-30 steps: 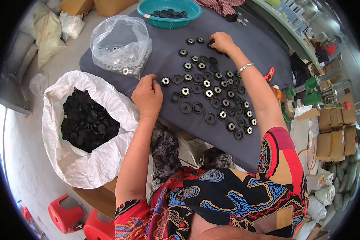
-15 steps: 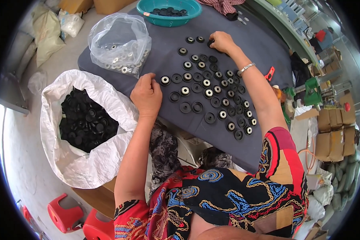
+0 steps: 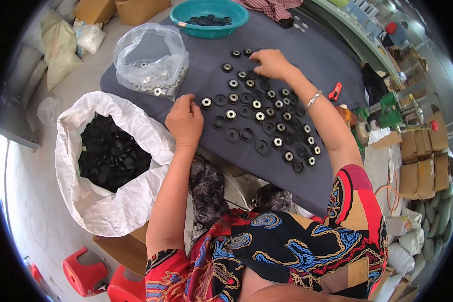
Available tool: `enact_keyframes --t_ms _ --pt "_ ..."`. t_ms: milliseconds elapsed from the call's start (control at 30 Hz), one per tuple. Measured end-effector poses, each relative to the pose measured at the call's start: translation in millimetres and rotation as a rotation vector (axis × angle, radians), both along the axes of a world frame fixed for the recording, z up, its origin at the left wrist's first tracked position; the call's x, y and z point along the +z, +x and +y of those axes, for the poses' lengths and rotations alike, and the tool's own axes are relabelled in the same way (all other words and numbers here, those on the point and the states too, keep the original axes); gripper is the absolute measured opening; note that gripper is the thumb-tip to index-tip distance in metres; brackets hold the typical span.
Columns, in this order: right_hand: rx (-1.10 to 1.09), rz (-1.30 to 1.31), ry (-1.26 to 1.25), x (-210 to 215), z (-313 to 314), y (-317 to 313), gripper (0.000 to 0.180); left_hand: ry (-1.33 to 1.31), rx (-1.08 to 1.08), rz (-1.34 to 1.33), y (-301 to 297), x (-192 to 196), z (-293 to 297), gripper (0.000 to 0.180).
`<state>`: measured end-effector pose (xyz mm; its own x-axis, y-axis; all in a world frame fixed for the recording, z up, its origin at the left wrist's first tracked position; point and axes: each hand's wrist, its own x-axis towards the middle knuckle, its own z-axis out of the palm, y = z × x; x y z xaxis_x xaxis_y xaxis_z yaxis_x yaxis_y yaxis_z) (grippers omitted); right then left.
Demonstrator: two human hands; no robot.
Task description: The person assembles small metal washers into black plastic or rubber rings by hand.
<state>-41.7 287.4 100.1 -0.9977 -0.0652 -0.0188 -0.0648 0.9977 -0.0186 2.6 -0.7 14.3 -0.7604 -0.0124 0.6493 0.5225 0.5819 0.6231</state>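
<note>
My left hand (image 3: 184,122) is closed at the left edge of the table, its fingers curled beside a black round cap with a metal bearing (image 3: 206,103). What it holds, if anything, is hidden. Over the far end of the spread-out parts, my right hand (image 3: 271,64) has its fingers bent down, close to another bearing-fitted cap (image 3: 247,52). Its palm covers whatever lies under the fingertips. Between my hands are several black caps, some with shiny bearings in their centres, others bare like this cap (image 3: 261,146).
A clear plastic bag (image 3: 151,55) of bearings stands left of the caps. Beside the table, a white sack (image 3: 73,166) holds black caps. At the back are a teal basin (image 3: 209,30) with black parts and checked cloth (image 3: 274,9). A red tool (image 3: 335,91) lies at right.
My right hand has moved left and nearer, away from the dark piece it touched at the far end. My left hand stays in place. The whole view has shifted slightly.
</note>
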Motion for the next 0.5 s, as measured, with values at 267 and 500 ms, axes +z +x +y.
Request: enact_keyframes --t_ms 267,500 --pt "0.145 -0.017 0.121 -27 -6 26 0.033 0.005 -0.002 0.067 8 -5 2 0.011" --pt "0.131 0.183 0.008 -29 -8 27 0.03 0.009 -0.001 0.035 15 -3 -5 0.011"
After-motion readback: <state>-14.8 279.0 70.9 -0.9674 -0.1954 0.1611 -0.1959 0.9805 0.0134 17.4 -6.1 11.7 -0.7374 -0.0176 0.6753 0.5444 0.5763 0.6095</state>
